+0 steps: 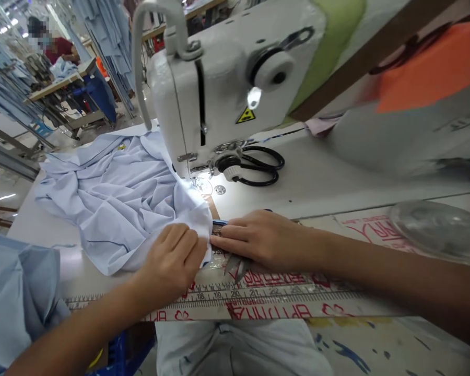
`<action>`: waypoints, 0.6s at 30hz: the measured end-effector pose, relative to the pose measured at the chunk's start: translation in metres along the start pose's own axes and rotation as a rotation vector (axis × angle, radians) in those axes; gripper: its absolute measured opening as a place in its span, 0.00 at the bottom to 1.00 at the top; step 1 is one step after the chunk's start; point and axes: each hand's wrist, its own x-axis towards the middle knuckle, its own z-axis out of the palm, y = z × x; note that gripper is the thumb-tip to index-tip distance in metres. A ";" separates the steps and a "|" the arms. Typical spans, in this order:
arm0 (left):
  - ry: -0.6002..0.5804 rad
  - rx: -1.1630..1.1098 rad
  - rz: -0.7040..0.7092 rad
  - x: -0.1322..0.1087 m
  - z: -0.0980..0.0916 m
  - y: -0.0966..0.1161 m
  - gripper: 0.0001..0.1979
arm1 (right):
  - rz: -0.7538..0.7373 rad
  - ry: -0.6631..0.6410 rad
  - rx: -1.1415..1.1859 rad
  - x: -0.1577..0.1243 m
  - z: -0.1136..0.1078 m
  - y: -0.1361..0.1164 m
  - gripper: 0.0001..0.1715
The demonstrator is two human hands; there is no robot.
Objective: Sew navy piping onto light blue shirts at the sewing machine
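Observation:
A light blue cloth garment [129, 193] lies bunched on the sewing machine table, its right edge running under the needle area. My left hand [176, 256] is closed on the near right corner of this cloth, fingers curled over it. Just right of it, my right hand [258, 240] lies low with its fingers together, the fingertips at the cloth's edge. Metal blades of thread snips [237, 267] stick out from under the right hand's fingers; the palm hides their handle. Beside the fingertips shows a narrow blue strip [220, 222].
The white sewing machine head [227, 89] stands over the cloth. Black-handled scissors [262, 166] lie behind the needle. A printed ruler [258, 293] runs along the front edge, a clear round dish [434, 230] at right. More blue cloth [19, 292] hangs at left. Another person [57, 49] sits far back.

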 end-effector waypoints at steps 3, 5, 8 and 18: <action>-0.076 -0.043 0.017 -0.012 0.002 0.005 0.12 | 0.045 -0.006 0.076 0.001 -0.001 0.001 0.19; -0.093 -0.067 0.024 -0.015 0.007 0.003 0.13 | 0.151 0.016 0.186 0.006 -0.004 0.003 0.19; -0.089 -0.084 0.043 -0.015 0.009 -0.001 0.13 | 0.387 0.017 0.300 0.023 -0.014 0.009 0.16; -0.203 -0.209 -0.027 -0.011 -0.002 0.001 0.22 | 0.557 -0.125 0.292 0.051 -0.023 0.030 0.09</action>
